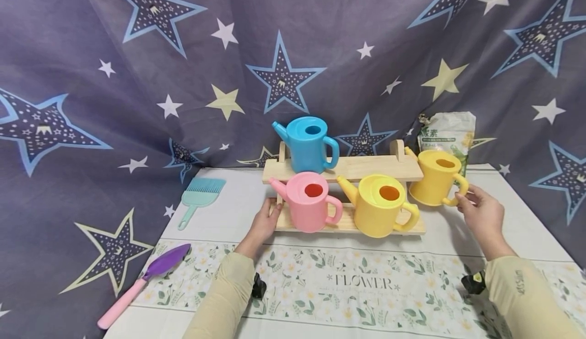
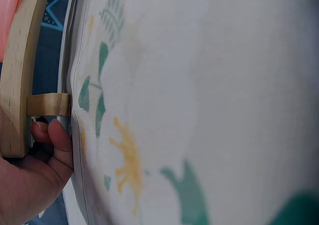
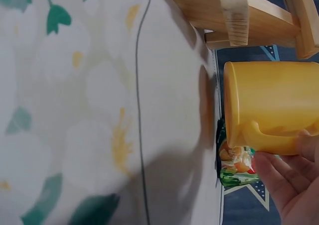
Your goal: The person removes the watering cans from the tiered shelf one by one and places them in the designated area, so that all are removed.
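My right hand pinches the handle of a yellow watering can, held just right of a two-tier wooden rack. In the right wrist view this yellow can hangs above the table, its shadow apart from it. With my left hand I grip the left end of the rack's lower shelf; the left wrist view shows the fingers curled at the shelf's underside. A blue watering can stands on the upper shelf. On the lower one are a pink watering can and a second yellow watering can.
Behind the held can stands a white and green bag. A teal brush lies on the table's left, and a purple trowel with a pink handle at its left edge. A flower-printed cloth crosses the front; a starry curtain hangs behind.
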### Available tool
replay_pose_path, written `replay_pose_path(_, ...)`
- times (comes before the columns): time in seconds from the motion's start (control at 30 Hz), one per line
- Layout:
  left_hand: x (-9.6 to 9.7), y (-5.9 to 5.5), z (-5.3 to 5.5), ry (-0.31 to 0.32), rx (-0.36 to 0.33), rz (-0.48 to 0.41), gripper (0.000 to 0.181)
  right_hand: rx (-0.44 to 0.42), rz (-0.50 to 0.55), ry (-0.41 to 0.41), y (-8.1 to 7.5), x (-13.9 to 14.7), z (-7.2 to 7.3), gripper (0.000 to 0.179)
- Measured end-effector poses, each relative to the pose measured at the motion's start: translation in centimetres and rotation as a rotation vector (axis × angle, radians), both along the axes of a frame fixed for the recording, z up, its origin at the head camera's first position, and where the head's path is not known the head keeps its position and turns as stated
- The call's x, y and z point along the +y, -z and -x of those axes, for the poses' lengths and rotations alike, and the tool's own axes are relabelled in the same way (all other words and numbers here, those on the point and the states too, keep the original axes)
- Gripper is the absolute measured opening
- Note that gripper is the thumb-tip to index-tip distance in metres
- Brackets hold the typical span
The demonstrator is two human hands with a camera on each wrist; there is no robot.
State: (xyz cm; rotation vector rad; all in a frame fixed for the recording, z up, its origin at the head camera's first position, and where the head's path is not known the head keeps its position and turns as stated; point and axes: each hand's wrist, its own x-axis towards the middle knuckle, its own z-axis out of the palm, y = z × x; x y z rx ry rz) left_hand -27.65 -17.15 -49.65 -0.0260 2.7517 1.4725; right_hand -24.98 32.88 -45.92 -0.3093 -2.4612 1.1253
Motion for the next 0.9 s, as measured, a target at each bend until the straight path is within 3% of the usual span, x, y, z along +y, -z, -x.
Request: replay_pose_path(0.9,-0.1,0.1,-0.1,0.005,0.014,0.005,0.043,-0.117,-0.065,0.035,1.8,0.0,0.8,0.040)
